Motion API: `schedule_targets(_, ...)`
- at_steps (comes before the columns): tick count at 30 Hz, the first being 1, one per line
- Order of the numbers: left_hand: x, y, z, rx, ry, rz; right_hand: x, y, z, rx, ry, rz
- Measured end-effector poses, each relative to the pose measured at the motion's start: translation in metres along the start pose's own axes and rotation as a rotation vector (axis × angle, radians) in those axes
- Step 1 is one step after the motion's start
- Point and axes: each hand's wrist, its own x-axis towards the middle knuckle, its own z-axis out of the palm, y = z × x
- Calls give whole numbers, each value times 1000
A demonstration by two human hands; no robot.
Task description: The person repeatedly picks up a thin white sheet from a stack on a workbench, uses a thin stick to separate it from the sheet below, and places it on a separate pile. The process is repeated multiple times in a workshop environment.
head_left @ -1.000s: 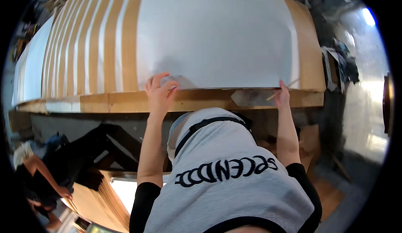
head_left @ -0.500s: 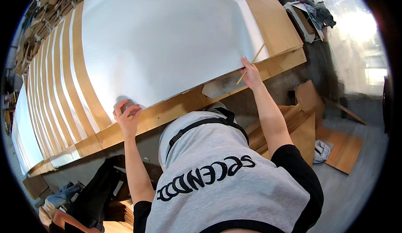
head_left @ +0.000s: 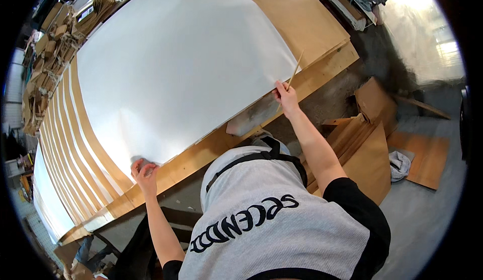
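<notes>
White sheet (head_left: 176,73): large, smooth, lying across the workbench in front of the person; near edge runs obliquely, from the left hand up to the right hand.
Left hand (head_left: 145,173): at the near left part of the sheet, just beside the outermost brown strip; fingers bent, thumb and forefinger curved toward each other; whether they pinch the sheet cannot be told.
Right hand (head_left: 286,98): at the near right part of the sheet; fingers closed around a thin stick, fingertips at the sheet's edge.
Thin stick (head_left: 297,65): pale, straight, tilted, projecting above and below the right hand.
Brown strips (head_left: 83,121): left of the sheet, alternating with narrow white bands.
Brown sheet (head_left: 297,16): beyond the right edge of the white sheet, bare on its upper face.
Bench edge (head_left: 186,167): pale wood, along the person's side.
Translucent piece (head_left: 246,119): greyish, below the sheet's near edge, between the two hands.
Floor, right side: cardboard stack (head_left: 365,164) near the bench; wood-coloured panel (head_left: 427,159) farther right, with a crumpled cloth (head_left: 400,165) beside it.
</notes>
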Motion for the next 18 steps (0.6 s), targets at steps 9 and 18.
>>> schedule_targets(9,-1,0,2,113,-53,-32,-2,-16,-18,52,-176,239)
schedule_targets(18,-2,26,13,246,-5,-127,0,0,-91,-746,-328,-295)
